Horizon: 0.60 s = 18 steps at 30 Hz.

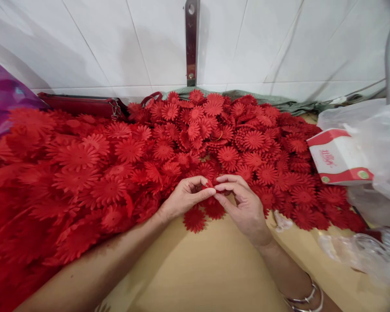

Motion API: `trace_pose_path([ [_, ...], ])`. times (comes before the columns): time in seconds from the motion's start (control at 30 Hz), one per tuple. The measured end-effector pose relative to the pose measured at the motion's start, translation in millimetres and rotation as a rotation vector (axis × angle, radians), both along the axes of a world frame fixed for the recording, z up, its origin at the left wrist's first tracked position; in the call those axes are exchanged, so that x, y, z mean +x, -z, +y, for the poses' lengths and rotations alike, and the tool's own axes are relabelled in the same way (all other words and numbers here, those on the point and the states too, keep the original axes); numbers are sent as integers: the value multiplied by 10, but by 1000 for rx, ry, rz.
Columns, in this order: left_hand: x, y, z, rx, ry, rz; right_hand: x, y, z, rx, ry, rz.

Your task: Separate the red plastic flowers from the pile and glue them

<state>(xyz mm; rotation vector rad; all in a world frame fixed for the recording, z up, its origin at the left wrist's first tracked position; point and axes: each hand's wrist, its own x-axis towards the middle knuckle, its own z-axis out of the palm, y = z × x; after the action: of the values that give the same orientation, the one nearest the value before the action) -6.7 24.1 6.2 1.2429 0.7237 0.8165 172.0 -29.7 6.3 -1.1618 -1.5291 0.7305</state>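
Almost closed, left hand and right hand pinch red petals.

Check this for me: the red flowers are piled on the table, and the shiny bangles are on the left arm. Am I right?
Not quite: the shiny bangles are on the right arm, not the left, as the head view shows. The red flowers are indeed piled on the table.

Both forearms slant inward toward the tabletop's far edge, left hand pinching with thumb and bent forefinger, right hand curled, fingertips nearly meeting
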Motion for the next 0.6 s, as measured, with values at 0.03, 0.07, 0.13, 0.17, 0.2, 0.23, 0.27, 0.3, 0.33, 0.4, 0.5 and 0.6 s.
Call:
trace_pose_path([
  [0.03, 1, 9, -4, -4, -10, -3, -5, -1, -3, -1, -10, 4],
  [0.07, 3, 17, -7, -9, -23, -7, -6, -3, -5, -1, -19, 4],
  [0.13, 9, 27, -13, -14, -51, -16, 0, -8, -6, 4, -31, 3],
  [0.17, 13, 27, -15, -13, -56, -22, 6, -12, -6, 12, -25, 4],
  [0.2, 15, 25, -15, -9, -52, -29, 14, -15, -4, 21, -14, 5],
  [0.23, 18, 22, -15, -5, -42, -38, 21, -20, -3, 26, -3, 8],
  [0.27, 20, 17, -14, 0, -26, -45, 27, -25, -1, 26, 5, 13],
  [0.3, 22, 12, -12, 7, -10, -48, 31, -30, 0, 19, 9, 20],
  [0.33, 23, 7, -11, 14, 2, -46, 32, -34, 1, 5, 10, 29],
  [0.4, 23, -4, -10, 33, 9, -32, 34, -35, 5, -32, 9, 56],
  [0.5, 21, -17, -15, 53, 8, -23, 69, -1, 28, -90, 70, 152],
  [0.6, 20, -4, -22, 51, -28, -24, 160, 54, 64, -129, 207, 267],
])
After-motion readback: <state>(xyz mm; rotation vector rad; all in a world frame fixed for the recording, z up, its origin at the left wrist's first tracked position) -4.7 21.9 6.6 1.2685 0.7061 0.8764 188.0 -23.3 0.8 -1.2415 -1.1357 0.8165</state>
